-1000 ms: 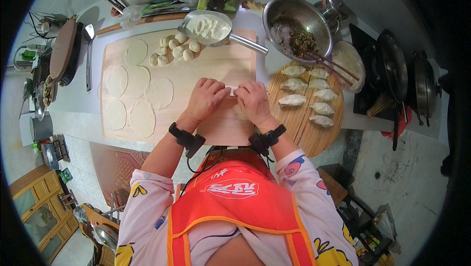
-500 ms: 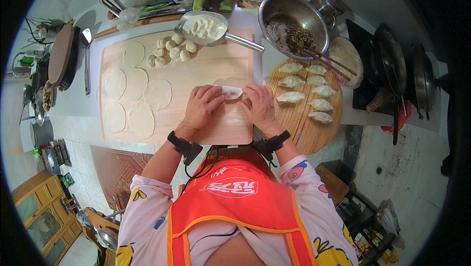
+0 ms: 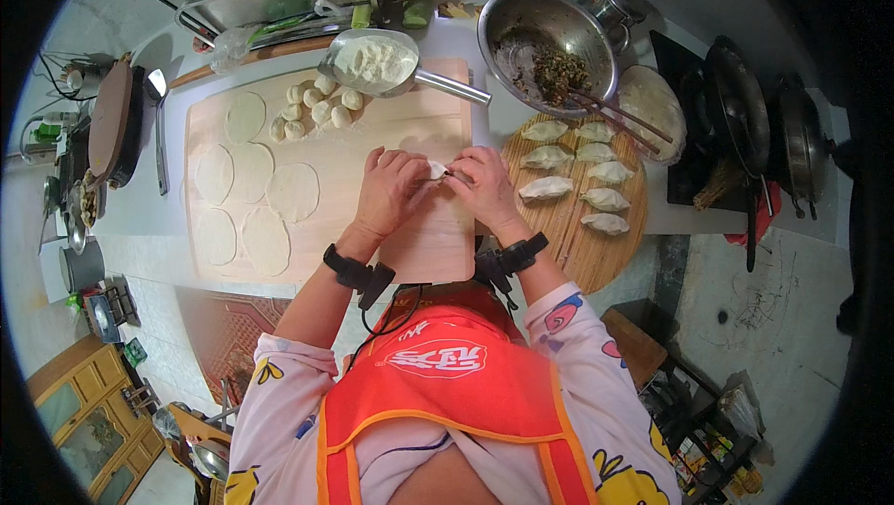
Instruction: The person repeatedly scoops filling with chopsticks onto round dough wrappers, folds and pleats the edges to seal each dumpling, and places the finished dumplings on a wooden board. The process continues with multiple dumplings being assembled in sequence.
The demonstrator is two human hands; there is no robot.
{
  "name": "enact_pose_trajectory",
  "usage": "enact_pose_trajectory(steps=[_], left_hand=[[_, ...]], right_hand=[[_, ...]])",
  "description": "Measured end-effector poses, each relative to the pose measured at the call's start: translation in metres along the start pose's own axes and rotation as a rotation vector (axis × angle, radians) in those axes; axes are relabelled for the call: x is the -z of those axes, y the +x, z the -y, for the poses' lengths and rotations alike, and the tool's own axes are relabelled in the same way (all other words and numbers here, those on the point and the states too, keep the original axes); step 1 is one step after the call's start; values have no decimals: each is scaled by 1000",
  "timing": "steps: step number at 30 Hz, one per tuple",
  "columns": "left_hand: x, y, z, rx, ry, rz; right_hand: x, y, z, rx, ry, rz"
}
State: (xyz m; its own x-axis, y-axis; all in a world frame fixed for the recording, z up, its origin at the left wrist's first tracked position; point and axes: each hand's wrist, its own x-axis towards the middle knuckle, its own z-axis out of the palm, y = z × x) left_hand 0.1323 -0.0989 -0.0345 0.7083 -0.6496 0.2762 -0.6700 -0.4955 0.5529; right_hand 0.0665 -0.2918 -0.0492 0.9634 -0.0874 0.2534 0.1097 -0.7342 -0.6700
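Between both hands, over the right side of the pale wooden board [image 3: 354, 258], is a white dumpling [image 3: 435, 170], mostly covered by fingers. My left hand [image 3: 391, 190] is closed around its left end. With fingers pinched, my right hand [image 3: 484, 186] grips its right end. Several flat round wrappers [image 3: 293, 193] lie on the board's left part. Small dough balls [image 3: 321, 112] cluster at its far side, beside a metal scoop of flour [image 3: 377, 62]. Several finished dumplings [image 3: 547, 188] rest on the round bamboo board [image 3: 577, 249] to the right of my right hand.
A steel bowl [image 3: 503, 25] with dark chopped filling [image 3: 559, 72] and chopsticks [image 3: 633, 118] stands at the far right, its chopsticks jutting over the bamboo board. Black pans [image 3: 736, 104] are on the stove beyond. A spatula [image 3: 160, 142] and a round pan [image 3: 112, 118] lie left.
My hands have drawn closer together around the dumpling, leaving less of it visible. The right fingers have closed onto its end. The whole view has shifted slightly.
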Motion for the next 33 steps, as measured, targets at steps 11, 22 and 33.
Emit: enact_pose_trajectory(steps=[11, 22, 33], left_hand=[[-10, 13, -1, -71, 62, 14], [-5, -8, 9, -100, 13, -41], [21, -29, 27, 135, -79, -28]], right_hand=[[-2, 9, 0, -39, -35, 50], [-3, 4, -5, 140, -101, 10], [2, 3, 2, 200, -149, 21]])
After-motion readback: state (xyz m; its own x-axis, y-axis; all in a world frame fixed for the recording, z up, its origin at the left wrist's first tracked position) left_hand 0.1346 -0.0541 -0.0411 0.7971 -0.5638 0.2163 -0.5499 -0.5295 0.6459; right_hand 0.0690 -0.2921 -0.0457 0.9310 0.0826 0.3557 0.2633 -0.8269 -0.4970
